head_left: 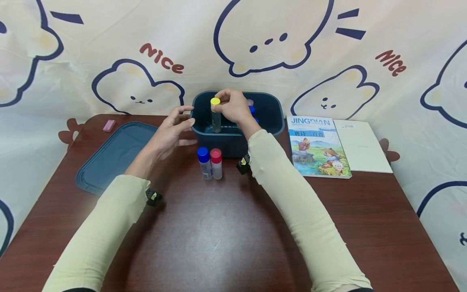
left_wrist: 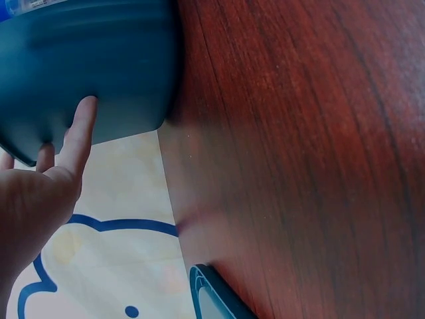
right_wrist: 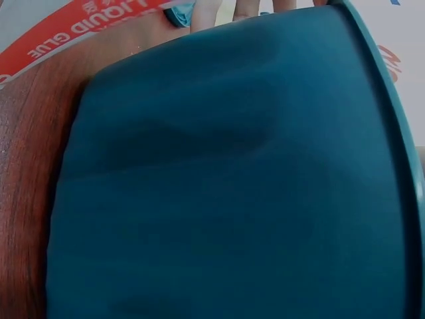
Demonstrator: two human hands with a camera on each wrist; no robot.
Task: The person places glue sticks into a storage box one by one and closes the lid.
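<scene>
The right hand is pinching the yellow-capped bottle, best kept upright, the loose-fingered left hand touching the bin at nine o'clock.

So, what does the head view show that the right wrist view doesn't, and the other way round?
Only the head view shows the right hand, pinching a yellow-capped bottle at the opening of the bin, plus the picture-covered book and the small pink block.

Only the right wrist view shows a red band with readable LIQUID GLUE lettering, close up at the upper left.

Both show the bin, fingers of the left hand, the wooden table and the printed backdrop.
</scene>
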